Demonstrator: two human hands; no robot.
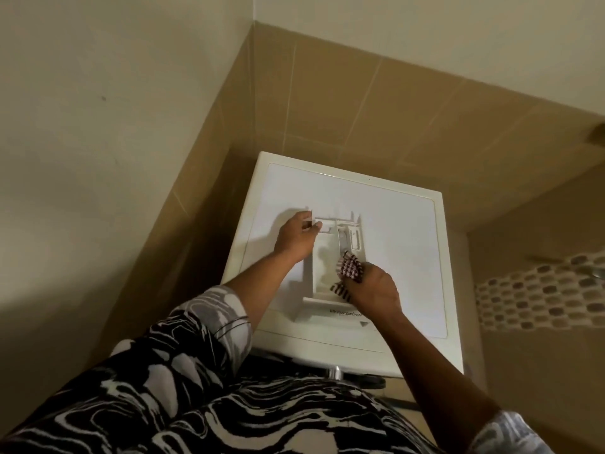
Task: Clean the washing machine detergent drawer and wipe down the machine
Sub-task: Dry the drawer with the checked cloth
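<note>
White detergent drawer (320, 273) lying flat atop white washing machine (404, 231), checked cloth (350, 267) bunched at its right side

Cream upper walls (114, 93), tan tiles (360, 103) below meeting in a corner, pebble mosaic band (540, 290) at right, dim warm light

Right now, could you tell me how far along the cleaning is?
Done: the detergent drawer is out, lying on the machine top. In hand: the left hand steadies it while the right hand presses a checked cloth inside. Left: wiping down the machine.
</note>
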